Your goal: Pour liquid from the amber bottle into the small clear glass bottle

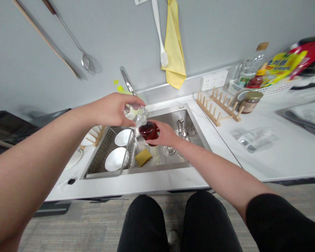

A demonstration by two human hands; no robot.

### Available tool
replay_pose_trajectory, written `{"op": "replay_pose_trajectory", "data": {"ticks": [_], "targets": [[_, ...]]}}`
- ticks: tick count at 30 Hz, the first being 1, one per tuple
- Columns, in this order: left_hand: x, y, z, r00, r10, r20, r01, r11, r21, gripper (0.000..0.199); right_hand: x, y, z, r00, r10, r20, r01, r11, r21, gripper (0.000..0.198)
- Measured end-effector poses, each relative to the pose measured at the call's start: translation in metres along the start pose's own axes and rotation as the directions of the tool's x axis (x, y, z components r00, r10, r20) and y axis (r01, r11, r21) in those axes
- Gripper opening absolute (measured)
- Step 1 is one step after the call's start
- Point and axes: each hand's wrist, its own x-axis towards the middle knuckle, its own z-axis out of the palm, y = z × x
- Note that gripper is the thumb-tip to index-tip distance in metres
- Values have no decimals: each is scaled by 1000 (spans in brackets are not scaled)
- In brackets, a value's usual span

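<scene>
Over the sink (173,159), my left hand (114,109) is closed around a clear glass (141,118), tilted so that its mouth faces down to the right. Just below it, my right hand (166,133) grips a dark red, see-through cup (148,132). The glass is right at the cup's rim; whether they touch or liquid passes between them I cannot tell. A yellow sponge (143,157) lies on the sink floor under the cup. To the left, a wire basket (131,148) holds two white bowls (117,159).
A tap (127,79) rises behind my left hand. A wooden dish rack (208,111), a lidded jar (251,102) and a clear plastic bag (254,140) sit on the right counter. Above hang a white brush (160,35) and a yellow cloth (175,52).
</scene>
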Motion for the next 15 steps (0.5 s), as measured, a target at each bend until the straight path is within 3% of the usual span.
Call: {"op": "replay_pose_trajectory", "data": {"ticks": [15], "targets": [[8, 10, -8, 999, -12, 36, 10, 999, 53, 88, 1, -1, 0, 1000, -2, -26, 3, 999, 34, 99]]}}
